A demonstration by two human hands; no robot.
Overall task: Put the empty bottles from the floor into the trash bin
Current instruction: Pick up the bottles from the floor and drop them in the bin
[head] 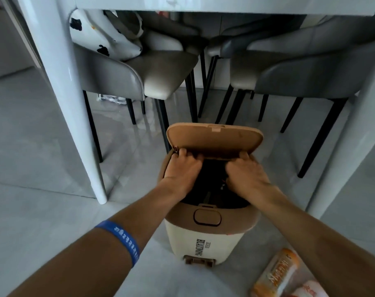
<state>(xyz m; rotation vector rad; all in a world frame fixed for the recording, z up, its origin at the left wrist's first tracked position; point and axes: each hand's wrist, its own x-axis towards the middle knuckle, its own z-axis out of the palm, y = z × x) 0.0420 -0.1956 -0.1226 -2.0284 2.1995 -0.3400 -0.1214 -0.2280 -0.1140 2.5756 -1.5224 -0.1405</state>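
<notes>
Before us the glossy grey tiled floor (32, 146) carries a cream plastic trash bin (205, 243), an orange-labelled bottle (276, 273) lying beside it, and grey padded chairs (126, 78).

Both hands (214, 172) fill the trash bin (205, 239) mouth beneath the raised lid (214, 139); chair legs (160, 116) crowd behind, and open floor (42, 146) lies left.

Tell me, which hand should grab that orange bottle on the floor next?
Probably the right hand: the orange bottle lies on its side of the trash bin. The left hand would have to cross over.
</notes>
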